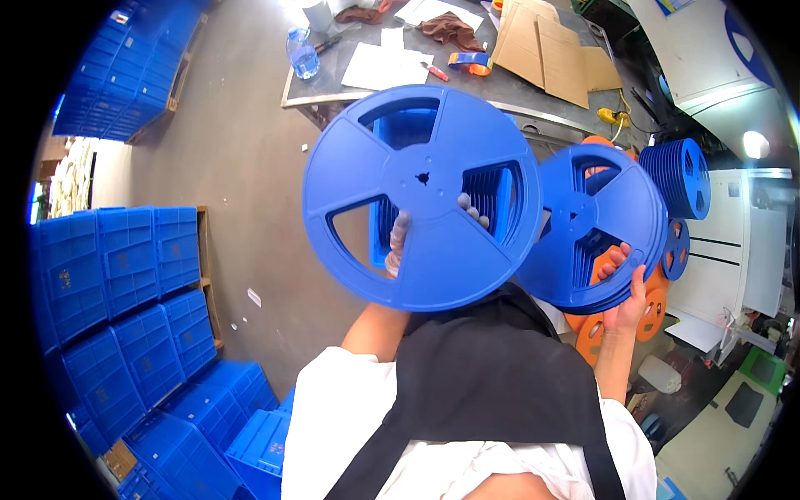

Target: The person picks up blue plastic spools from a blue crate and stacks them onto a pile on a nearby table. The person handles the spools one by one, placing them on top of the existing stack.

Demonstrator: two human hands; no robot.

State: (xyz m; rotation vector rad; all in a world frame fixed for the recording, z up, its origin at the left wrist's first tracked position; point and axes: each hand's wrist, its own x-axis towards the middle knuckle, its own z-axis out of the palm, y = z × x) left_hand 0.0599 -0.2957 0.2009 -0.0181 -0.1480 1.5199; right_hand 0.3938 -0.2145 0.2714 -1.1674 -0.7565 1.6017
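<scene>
Stacked blue crates (pixel 125 283) fill the left side, with more blue crates (pixel 133 75) piled at the upper left on the grey floor (pixel 242 150); in the middle, the left hand (pixel 398 242) holds up a big blue reel (pixel 421 196) from behind — fingers (pixel 472 210) show through its cut-out windows, curled around the spokes, so the hand is gripping it; the reel faces the camera flat, above a black apron (pixel 492 375) and white sleeves (pixel 333 417); behind it, a metal table (pixel 500 83) carries papers (pixel 385 65), a water bottle (pixel 302 53), a tape roll (pixel 469 61) and cardboard (pixel 550 50); further right, the right hand (pixel 625 292) clasps the lower edge of a stack of blue reels (pixel 592 225), just beside the big one; orange reels (pixel 621 321) sit beneath — more blue reels (pixel 679 177) stand on edge at the far right.
</scene>
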